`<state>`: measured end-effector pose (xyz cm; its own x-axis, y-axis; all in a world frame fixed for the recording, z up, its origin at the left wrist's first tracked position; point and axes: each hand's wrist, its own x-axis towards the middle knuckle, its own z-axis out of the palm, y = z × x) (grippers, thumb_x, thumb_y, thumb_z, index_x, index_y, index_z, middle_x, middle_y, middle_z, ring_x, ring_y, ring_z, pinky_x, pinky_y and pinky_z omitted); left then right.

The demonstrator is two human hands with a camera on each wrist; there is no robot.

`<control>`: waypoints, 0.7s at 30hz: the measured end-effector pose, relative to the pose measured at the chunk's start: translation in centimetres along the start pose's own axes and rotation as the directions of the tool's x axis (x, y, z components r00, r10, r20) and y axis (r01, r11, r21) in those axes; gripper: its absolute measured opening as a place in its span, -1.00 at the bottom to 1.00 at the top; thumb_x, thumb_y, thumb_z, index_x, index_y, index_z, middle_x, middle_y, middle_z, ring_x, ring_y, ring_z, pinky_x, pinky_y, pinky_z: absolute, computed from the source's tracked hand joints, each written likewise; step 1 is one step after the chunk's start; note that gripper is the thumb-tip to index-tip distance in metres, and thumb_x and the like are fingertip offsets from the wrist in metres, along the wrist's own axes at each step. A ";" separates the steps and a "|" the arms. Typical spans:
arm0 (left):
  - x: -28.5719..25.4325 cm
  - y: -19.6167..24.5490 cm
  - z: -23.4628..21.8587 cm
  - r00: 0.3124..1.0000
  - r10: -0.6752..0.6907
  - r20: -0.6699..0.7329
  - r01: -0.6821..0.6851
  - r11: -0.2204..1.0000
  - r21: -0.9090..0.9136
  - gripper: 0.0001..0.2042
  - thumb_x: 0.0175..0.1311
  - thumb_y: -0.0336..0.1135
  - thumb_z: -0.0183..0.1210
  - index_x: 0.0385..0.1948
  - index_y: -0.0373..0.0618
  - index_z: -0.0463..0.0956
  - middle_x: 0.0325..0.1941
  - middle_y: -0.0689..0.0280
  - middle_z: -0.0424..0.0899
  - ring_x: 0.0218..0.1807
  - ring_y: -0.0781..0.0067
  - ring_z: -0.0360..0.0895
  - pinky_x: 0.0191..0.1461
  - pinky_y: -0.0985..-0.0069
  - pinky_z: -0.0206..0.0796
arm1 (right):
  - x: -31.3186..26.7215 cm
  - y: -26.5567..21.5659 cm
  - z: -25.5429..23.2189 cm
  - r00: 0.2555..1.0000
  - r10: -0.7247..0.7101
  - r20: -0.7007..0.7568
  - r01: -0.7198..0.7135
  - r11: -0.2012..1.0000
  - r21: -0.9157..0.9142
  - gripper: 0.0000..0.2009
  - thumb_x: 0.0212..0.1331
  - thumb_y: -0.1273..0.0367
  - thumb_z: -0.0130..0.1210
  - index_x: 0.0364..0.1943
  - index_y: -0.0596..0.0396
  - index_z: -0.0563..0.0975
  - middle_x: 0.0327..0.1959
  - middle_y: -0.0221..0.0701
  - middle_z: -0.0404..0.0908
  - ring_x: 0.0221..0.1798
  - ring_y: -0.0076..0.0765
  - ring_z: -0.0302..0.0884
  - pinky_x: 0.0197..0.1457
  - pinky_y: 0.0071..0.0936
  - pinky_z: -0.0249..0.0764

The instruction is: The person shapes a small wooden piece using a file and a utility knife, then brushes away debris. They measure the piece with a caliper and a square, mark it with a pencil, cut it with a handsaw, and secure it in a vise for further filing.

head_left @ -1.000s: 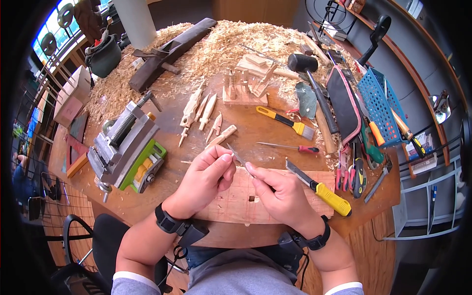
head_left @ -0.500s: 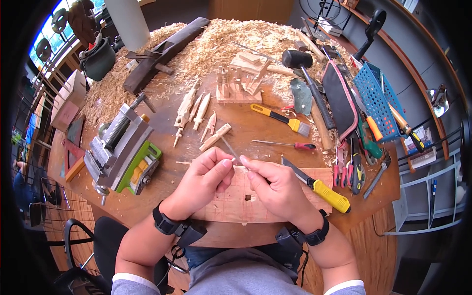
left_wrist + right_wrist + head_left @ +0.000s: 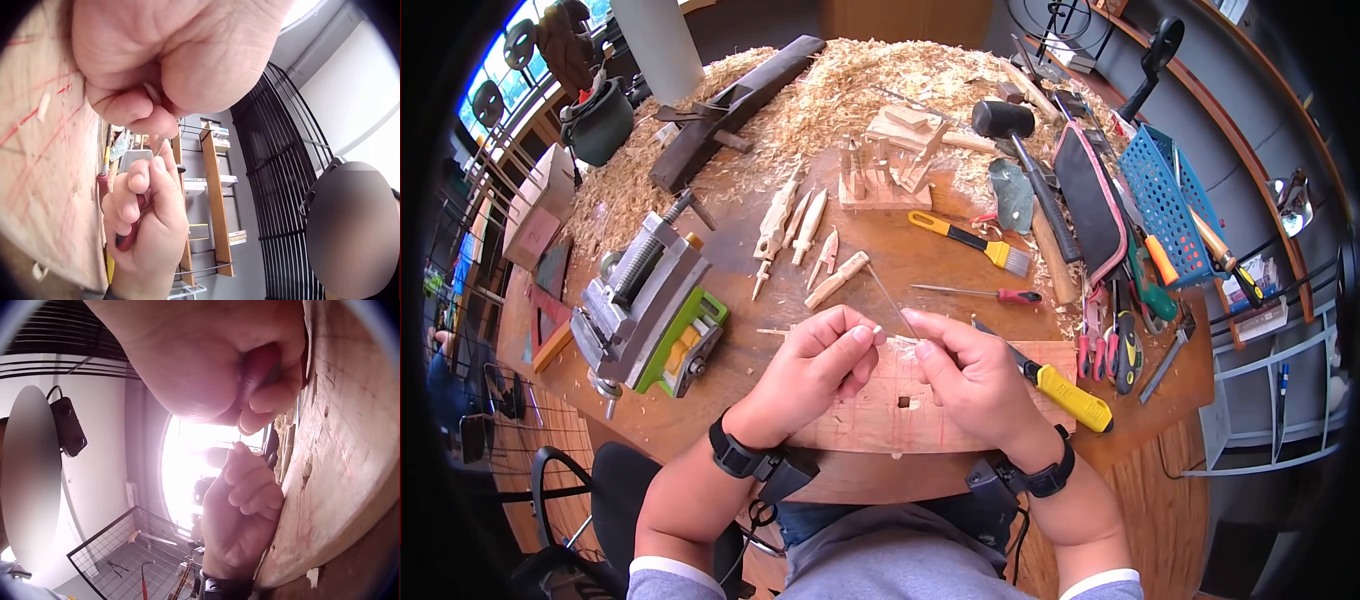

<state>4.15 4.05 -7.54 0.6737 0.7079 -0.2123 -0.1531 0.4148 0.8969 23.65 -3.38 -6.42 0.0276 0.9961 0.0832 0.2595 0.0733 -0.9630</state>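
My left hand (image 3: 825, 365) pinches a small pale piece of wood (image 3: 878, 329) between thumb and forefinger, its end poking out past the fingertips. Most of that piece is hidden in the fingers. Facing it, my right hand (image 3: 972, 378) grips a slim file by its red handle (image 3: 261, 365). The file's thin metal blade (image 3: 887, 290) points forward and to the left, just right of the wood piece. Both hands are over a flat wooden board (image 3: 870, 425) with red pencil lines and a small square hole. A yellow-handled saw (image 3: 1072, 398) lies beside the right hand.
A metal vise (image 3: 640, 300) stands at the left. Ahead lie carved wooden pieces (image 3: 810, 225), a yellow brush (image 3: 970, 243), another red-handled tool (image 3: 1015, 297) and a small wooden stand (image 3: 885, 195). Wood shavings (image 3: 880, 75) heap at the back. A mallet (image 3: 1005, 120) and blue basket (image 3: 1160, 200) are at right.
The file's blade has slid forward and swung slightly right, away from the left fingertips that it crossed half a second ago. The left hand keeps its pinch and has barely moved.
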 end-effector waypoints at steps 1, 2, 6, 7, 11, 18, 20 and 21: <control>-0.1 0.1 0.0 1.000 -0.017 0.014 0.017 1.000 -0.004 -0.84 0.53 -0.28 0.01 -0.16 -0.16 0.48 -0.48 0.44 0.50 -0.51 0.71 0.36 -0.46 0.71 0.20 | -0.1 0.0 0.0 0.998 0.056 -0.013 -0.056 0.997 0.046 -0.70 0.31 0.49 0.09 0.11 0.25 0.55 -0.31 -0.31 0.68 -0.31 -0.61 0.58 -0.24 -0.54 0.51; -0.1 0.0 0.0 1.000 -0.022 0.016 0.022 1.000 -0.002 -0.84 0.53 -0.28 0.01 -0.16 -0.16 0.48 -0.48 0.44 0.50 -0.51 0.71 0.36 -0.46 0.71 0.20 | -0.2 0.0 0.3 0.998 0.059 -0.016 -0.059 0.997 0.049 -0.70 0.31 0.49 0.09 0.11 0.25 0.55 -0.31 -0.31 0.68 -0.31 -0.61 0.58 -0.24 -0.54 0.51; 0.0 -0.6 0.2 1.000 0.003 0.031 -0.003 1.000 -0.002 -0.88 0.50 -0.33 0.06 -0.13 -0.16 0.48 -0.40 0.43 0.55 -0.42 0.72 0.44 -0.37 0.72 0.28 | -0.3 0.4 0.7 0.994 0.094 0.049 -0.105 0.945 0.310 -0.78 0.30 0.45 0.16 -0.02 0.19 0.53 -0.32 -0.51 0.61 -0.32 -0.72 0.49 -0.24 -0.62 0.49; -0.1 -0.7 0.2 0.999 -0.005 0.037 0.007 0.999 -0.041 -0.90 0.49 -0.36 0.07 -0.12 -0.16 0.47 -0.38 0.39 0.58 -0.41 0.70 0.46 -0.36 0.72 0.29 | -0.4 0.4 0.7 0.994 0.085 0.074 -0.104 0.946 0.307 -0.81 0.29 0.44 0.18 -0.07 0.18 0.52 -0.32 -0.53 0.59 -0.33 -0.72 0.48 -0.24 -0.63 0.49; -0.3 -0.5 0.2 0.995 -0.021 0.100 0.022 1.000 -0.012 -0.90 0.48 -0.36 0.09 -0.12 -0.16 0.46 -0.35 0.39 0.59 -0.38 0.69 0.49 -0.34 0.71 0.31 | -0.5 0.3 0.9 0.997 0.068 0.040 -0.077 0.948 0.307 -0.82 0.27 0.44 0.20 -0.10 0.18 0.53 -0.33 -0.51 0.59 -0.30 -0.72 0.50 -0.24 -0.64 0.49; -0.9 -0.3 0.4 0.994 0.000 0.108 -0.002 1.000 0.023 -0.89 0.46 -0.37 0.12 -0.15 -0.17 0.44 -0.32 0.39 0.58 -0.34 0.69 0.50 -0.30 0.70 0.35 | -0.4 0.3 0.6 0.998 0.028 0.057 -0.041 0.968 0.247 -0.85 0.31 0.38 0.15 -0.19 0.20 0.55 -0.37 -0.45 0.60 -0.30 -0.69 0.52 -0.25 -0.59 0.49; -0.8 -0.2 0.5 0.995 0.012 0.097 -0.019 0.998 0.066 -0.87 0.46 -0.35 0.12 -0.13 -0.18 0.43 -0.30 0.40 0.57 -0.32 0.72 0.48 -0.29 0.71 0.35 | -0.4 0.1 0.6 0.999 0.035 0.038 -0.044 0.968 0.246 -0.84 0.33 0.37 0.14 -0.20 0.20 0.55 -0.37 -0.44 0.61 -0.30 -0.69 0.51 -0.25 -0.59 0.49; -0.8 -0.3 0.5 0.994 0.054 0.092 -0.060 0.996 0.063 -0.88 0.44 -0.38 0.14 -0.14 -0.19 0.43 -0.28 0.39 0.58 -0.31 0.71 0.50 -0.27 0.69 0.38 | -0.5 0.1 0.5 0.995 0.097 0.028 -0.101 0.949 0.299 -0.83 0.34 0.36 0.12 -0.20 0.20 0.56 -0.38 -0.44 0.61 -0.31 -0.70 0.50 -0.26 -0.59 0.47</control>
<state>4.00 3.12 -7.46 0.7283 0.6734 -0.1267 -0.1473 0.3344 0.9309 23.14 -3.83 -6.69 0.0256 0.9995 -0.0181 -0.0456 -0.0169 -0.9988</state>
